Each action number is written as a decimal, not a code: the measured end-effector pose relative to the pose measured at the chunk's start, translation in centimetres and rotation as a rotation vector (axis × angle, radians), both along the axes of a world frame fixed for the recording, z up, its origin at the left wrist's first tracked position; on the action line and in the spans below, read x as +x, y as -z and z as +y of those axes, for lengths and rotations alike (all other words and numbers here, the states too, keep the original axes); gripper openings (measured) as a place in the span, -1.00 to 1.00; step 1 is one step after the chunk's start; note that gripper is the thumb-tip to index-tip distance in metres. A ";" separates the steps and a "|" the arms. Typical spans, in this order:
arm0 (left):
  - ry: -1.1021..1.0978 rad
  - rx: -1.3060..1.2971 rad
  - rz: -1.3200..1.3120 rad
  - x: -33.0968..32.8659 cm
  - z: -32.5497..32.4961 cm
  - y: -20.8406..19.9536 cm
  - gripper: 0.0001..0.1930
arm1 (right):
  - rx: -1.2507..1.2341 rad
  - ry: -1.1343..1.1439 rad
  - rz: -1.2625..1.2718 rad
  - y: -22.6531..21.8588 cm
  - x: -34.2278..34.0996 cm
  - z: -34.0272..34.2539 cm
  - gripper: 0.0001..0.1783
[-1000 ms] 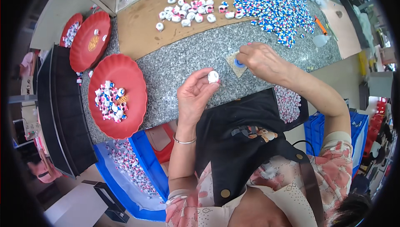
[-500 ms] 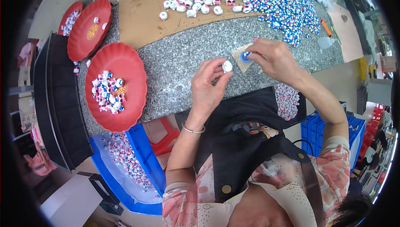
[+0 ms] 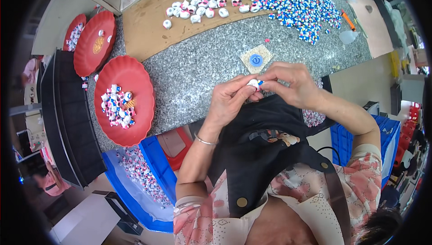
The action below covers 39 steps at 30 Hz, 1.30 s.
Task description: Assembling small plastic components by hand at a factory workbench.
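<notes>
Between the thumb and fingers of my left hand (image 3: pixel 228 99) is a small white figurine head (image 3: pixel 253 83). The fingertips of my right hand (image 3: pixel 292 84) pinch a tiny blue-and-white piece (image 3: pixel 260 82) against the side of that head. Both hands meet above the near edge of the counter, over the black apron. Just beyond them lies a pale square pad (image 3: pixel 266 55) bearing a small round blue dish (image 3: pixel 256 60). My right fingers partly hide the tiny piece.
White-and-pink heads (image 3: pixel 196 10) lie on a cardboard sheet (image 3: pixel 146 31). A heap of small blue-and-white pieces (image 3: pixel 294 4) spreads at the far right, near an orange tool (image 3: pixel 347 20). A scalloped red plate (image 3: pixel 143 76) holds finished-looking figures at left. A blue crate (image 3: pixel 155 159) stands below.
My right hand has left the blue dish and come down and nearer, bringing its small piece to the head. My left hand has shifted right and nearer, still holding the head.
</notes>
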<state>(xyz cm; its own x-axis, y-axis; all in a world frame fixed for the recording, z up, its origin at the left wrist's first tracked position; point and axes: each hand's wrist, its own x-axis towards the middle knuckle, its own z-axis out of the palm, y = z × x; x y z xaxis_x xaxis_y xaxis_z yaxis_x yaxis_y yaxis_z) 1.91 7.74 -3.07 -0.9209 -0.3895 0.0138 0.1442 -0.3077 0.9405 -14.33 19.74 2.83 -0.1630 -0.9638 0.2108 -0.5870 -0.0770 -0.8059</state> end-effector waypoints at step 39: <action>-0.691 -1.292 -0.873 -4.9 -21.0 1.7 -0.68 | 0.221 0.246 0.182 3.2 -10.5 2.3 -0.70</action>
<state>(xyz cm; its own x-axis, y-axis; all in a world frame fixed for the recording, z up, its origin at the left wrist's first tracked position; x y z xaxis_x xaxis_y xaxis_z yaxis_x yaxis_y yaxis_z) -3.00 -13.22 -4.80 -0.5022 -0.8313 0.2381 -0.7419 0.5557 0.3752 -24.78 22.07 -0.38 -0.3747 -0.9258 0.0491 -0.7016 0.2485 -0.6678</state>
